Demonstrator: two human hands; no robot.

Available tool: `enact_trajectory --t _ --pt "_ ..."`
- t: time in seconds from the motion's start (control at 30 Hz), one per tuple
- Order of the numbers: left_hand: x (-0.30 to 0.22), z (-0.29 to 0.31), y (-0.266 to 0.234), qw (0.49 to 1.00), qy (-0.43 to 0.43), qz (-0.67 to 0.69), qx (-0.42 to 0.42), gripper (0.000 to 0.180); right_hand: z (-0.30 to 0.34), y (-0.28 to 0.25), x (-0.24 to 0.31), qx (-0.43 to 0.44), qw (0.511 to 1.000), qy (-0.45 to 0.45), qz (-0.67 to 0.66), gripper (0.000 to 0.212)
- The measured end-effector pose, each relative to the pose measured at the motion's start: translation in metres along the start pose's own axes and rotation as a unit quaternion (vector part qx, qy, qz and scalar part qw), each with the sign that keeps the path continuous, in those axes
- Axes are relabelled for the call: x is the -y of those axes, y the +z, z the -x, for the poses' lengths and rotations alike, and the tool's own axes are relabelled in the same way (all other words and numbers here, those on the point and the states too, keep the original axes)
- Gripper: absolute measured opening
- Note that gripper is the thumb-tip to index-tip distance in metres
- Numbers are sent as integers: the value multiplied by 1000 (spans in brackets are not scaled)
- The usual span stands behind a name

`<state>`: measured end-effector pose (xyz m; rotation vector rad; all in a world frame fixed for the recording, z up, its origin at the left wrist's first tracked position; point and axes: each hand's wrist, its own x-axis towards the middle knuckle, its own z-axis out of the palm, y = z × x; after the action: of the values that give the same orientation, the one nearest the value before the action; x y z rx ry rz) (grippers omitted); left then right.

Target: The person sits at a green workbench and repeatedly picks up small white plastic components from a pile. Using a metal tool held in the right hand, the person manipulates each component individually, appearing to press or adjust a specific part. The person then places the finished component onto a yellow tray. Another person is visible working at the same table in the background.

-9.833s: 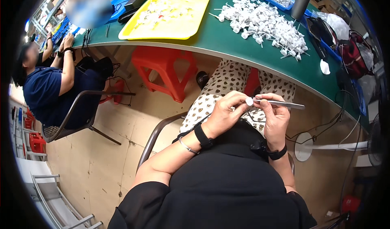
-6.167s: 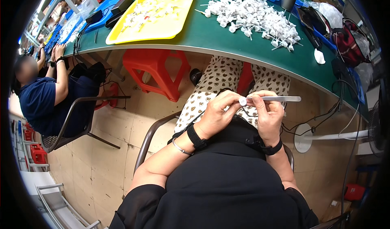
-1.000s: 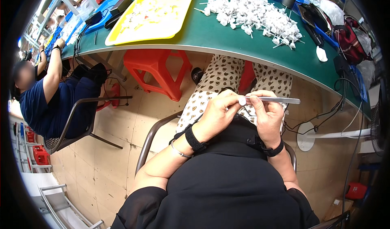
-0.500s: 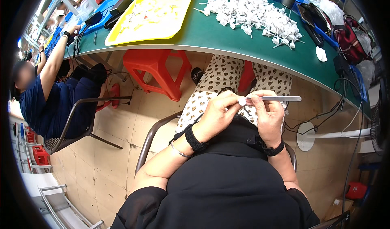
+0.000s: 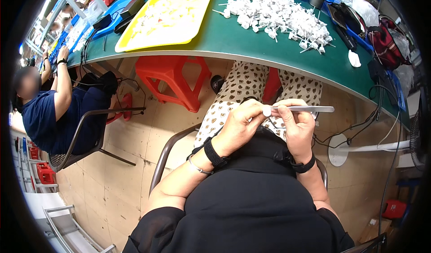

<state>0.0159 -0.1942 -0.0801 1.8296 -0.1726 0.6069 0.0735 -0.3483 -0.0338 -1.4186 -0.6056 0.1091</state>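
Observation:
My left hand [image 5: 242, 123] is closed in a pinch on a small white plastic piece [image 5: 267, 111] above my lap. Closed around silver metal tweezers [image 5: 319, 109], my right hand [image 5: 300, 132] sits close beside it. The tweezers' thin end points left at the white piece, while the broad blunt end sticks out to the right. Fingers hide part of the piece and the exact contact at the tip. Beyond my hands, a heap of white pieces with thin stems [image 5: 278, 17] lies on the green table [image 5: 238, 44].
A yellow tray [image 5: 130, 46] of small parts lies left of the heap. Under the table stands a red stool [image 5: 155, 71]. Cables [image 5: 379, 98] hang at the right, near a fan [image 5: 417, 136]. A co-worker in dark blue [image 5: 40, 127] sits at the left.
My hands keep nearly the same pose around the white piece and tweezers. At the left, the co-worker's arm has drawn back from the black object, and the elbow is more bent.

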Motion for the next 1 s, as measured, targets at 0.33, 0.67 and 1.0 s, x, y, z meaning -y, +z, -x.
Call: enact_trajectory --t 0.33,0.67,1.0 --pt "-4 -1 -1 1000 5 -10 -7 11 3 -2 -6 11 999 -23 24 8" --pt "-3 0 -1 1000 9 -29 -4 10 2 -2 -10 5 996 -45 76 9" --pt "-2 0 -1 999 4 -33 -1 10 3 0 -8 -13 997 -29 71 10"
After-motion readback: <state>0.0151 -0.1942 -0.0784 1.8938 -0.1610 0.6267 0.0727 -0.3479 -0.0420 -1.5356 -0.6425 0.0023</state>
